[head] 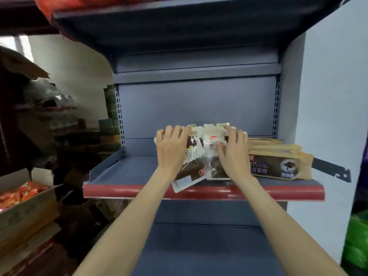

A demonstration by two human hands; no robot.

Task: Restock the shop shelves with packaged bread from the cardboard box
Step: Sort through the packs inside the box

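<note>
Two bare forearms reach up to the shelf (pixel 139 172) with its red front edge. The left hand (pixel 172 148) and right hand (pixel 233 152) both curl over a bunch of bread packs (pixel 201 156), one grip on each side, the packs standing between them on the shelf, one corner overhanging the edge. Just right lies a stack of brown packs (pixel 278 162). Far left, a box (pixel 25 208) holds orange packets.

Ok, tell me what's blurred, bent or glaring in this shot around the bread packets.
Head view: wide-angle lens bows the shelf edge and uprights; left-side stock and the orange-snack cardboard box are soft, smeared; left hand and right hand on the bread packets show slight motion blur; the clear wrappers glint mildly; the stacked brown packets read fairly sharp; the underside of the upper shelf is shadowed.
</note>
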